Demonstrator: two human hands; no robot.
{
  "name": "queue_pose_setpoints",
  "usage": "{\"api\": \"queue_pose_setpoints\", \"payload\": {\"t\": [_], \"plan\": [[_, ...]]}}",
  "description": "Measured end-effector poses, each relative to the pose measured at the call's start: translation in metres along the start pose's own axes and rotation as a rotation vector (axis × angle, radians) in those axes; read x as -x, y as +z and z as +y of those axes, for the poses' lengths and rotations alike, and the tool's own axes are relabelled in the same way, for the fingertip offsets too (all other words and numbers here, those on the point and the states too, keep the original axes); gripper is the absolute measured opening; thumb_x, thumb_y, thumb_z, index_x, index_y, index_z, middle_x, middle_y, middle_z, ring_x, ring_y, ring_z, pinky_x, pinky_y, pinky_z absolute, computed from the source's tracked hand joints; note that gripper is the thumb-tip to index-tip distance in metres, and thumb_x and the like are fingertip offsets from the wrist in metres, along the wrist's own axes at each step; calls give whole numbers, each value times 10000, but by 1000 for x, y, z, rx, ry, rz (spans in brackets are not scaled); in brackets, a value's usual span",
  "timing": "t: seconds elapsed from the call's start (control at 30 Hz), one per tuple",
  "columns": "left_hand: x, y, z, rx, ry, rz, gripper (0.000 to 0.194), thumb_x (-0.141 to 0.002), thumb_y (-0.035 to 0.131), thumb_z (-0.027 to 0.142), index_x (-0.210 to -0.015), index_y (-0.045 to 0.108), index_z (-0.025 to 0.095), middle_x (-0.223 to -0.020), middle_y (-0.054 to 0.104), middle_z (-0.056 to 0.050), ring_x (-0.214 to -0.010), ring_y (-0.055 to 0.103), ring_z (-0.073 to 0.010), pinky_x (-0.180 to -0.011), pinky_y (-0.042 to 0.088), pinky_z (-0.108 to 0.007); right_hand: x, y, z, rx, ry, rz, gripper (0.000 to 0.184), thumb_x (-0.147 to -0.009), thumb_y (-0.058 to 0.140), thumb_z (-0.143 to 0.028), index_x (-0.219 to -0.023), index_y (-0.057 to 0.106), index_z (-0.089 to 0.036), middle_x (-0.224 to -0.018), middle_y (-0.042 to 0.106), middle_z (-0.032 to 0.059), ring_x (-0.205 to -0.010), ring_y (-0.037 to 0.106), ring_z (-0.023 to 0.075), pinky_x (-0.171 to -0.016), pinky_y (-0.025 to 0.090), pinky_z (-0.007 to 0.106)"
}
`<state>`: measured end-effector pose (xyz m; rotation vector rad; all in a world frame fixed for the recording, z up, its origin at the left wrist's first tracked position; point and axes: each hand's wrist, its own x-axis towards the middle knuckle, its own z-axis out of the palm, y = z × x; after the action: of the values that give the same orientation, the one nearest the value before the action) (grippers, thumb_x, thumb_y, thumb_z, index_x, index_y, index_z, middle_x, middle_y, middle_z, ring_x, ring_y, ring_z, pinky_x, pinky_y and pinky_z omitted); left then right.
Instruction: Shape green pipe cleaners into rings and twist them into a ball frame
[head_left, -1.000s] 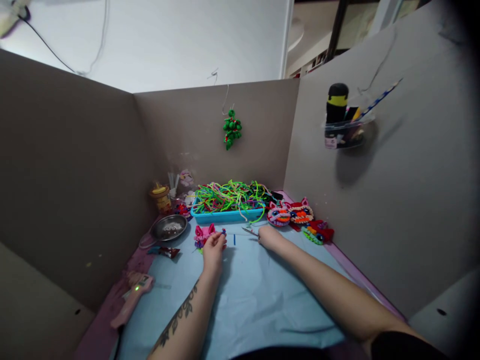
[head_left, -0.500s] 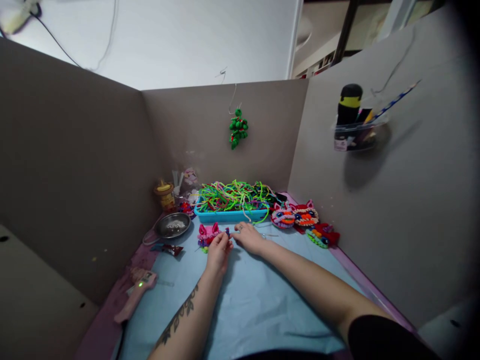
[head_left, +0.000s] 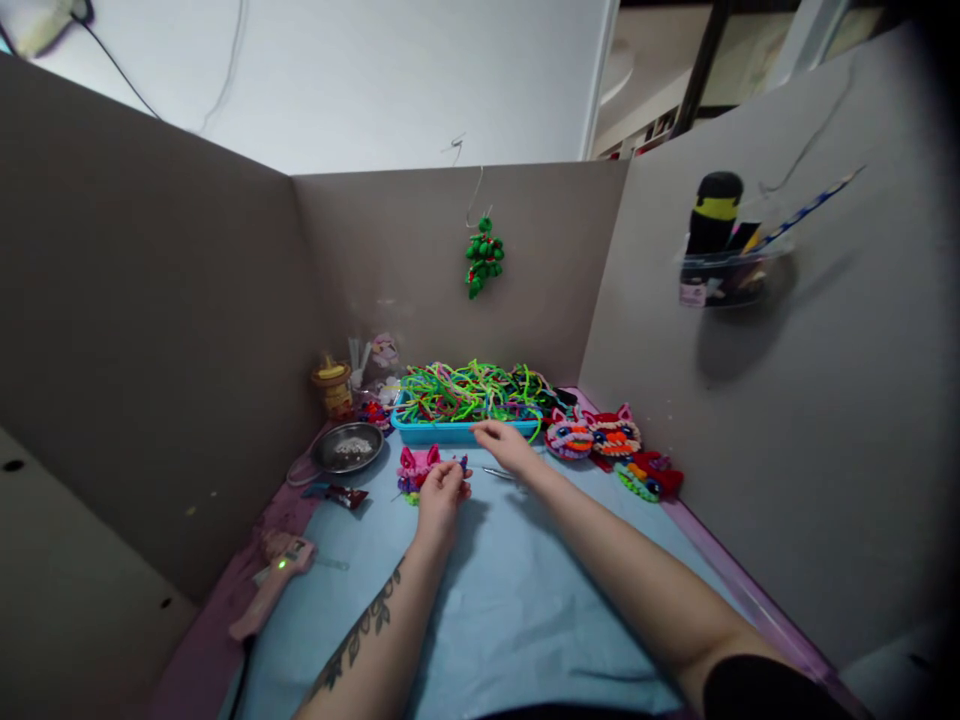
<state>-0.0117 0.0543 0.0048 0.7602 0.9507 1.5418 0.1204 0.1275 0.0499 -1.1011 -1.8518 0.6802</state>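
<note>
- The left hand point(head_left: 442, 490) pinches a small blue piece point(head_left: 463, 464) between thumb and fingers, closed narrow on it. The piece stands out past the fingertips, above the cloth point(head_left: 487, 600), probably so that it can be seen and reached from the right.
- The right hand point(head_left: 504, 445) is at the near side of the tray point(head_left: 435, 434), its fingers drawn fairly close together and pointing left. I cannot tell whether they hold anything.
- A thin metal tool point(head_left: 496, 473) lies on the cloth just below the right hand, apart from its fingers; that spot likely keeps it handy while the hand is free of it.
- The tray, heaped with bright strands point(head_left: 472, 390), sits at the back in the middle, presumably within reach of both hands.
- A pink animal piece point(head_left: 418, 462) lies by the left hand, partly behind it.
- The glue gun point(head_left: 274, 585), its light green, rests at the left of the desk point(head_left: 199, 645), well apart from the hands, perhaps to keep its tip out of the way.
- Colourful animal heads point(head_left: 568, 438) are grouped at the right edge, seemingly put aside to leave the middle for handwork.
</note>
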Motion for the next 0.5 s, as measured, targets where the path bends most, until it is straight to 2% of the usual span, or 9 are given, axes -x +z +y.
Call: {"api": "queue_pose_setpoints", "payload": {"t": [0.03,0.13,0.2,0.4,0.5], "plan": [[1,1,0,-28,5,-20,432,-598,735,427,-853,527,146,-700,672,-35,-512,551,-72,-539,439,-205,9,2,-1,-82,-5,-62,233,-791,511,-307,-910,642,-156,-880,640,65,-829,566,187,-760,433,311],[4,4,-1,-111,29,-106,448,-594,730,438,-852,485,166,-637,667,-28,-519,577,-102,-544,439,-221,36,7,-2,-183,3,-118,225,-771,534,-346,-754,654,-157,-741,636,40,-731,571,164,-676,430,272],[5,6,-2,-160,54,-156,437,-603,722,436,-845,470,173,-610,660,-22,-532,591,-116,-546,437,-222,48,8,0,-244,43,-98,233,-760,539,-350,-678,633,-152,-664,617,28,-674,563,154,-650,422,266],[9,8,-3,-295,84,-178,441,-621,696,459,-883,482,176,-574,628,5,-574,618,-141,-561,450,-232,57,6,13,-429,189,-68,232,-684,600,-370,-656,620,-141,-625,605,14,-610,533,136,-608,401,255],[8,8,-1,-295,50,-159,488,-666,627,527,-974,503,170,-706,653,-39,-664,646,-170,-564,467,-247,58,4,20,-436,240,-16,253,-665,610,-389,-655,631,-137,-556,552,-12,-531,455,107,-524,338,229]]}}
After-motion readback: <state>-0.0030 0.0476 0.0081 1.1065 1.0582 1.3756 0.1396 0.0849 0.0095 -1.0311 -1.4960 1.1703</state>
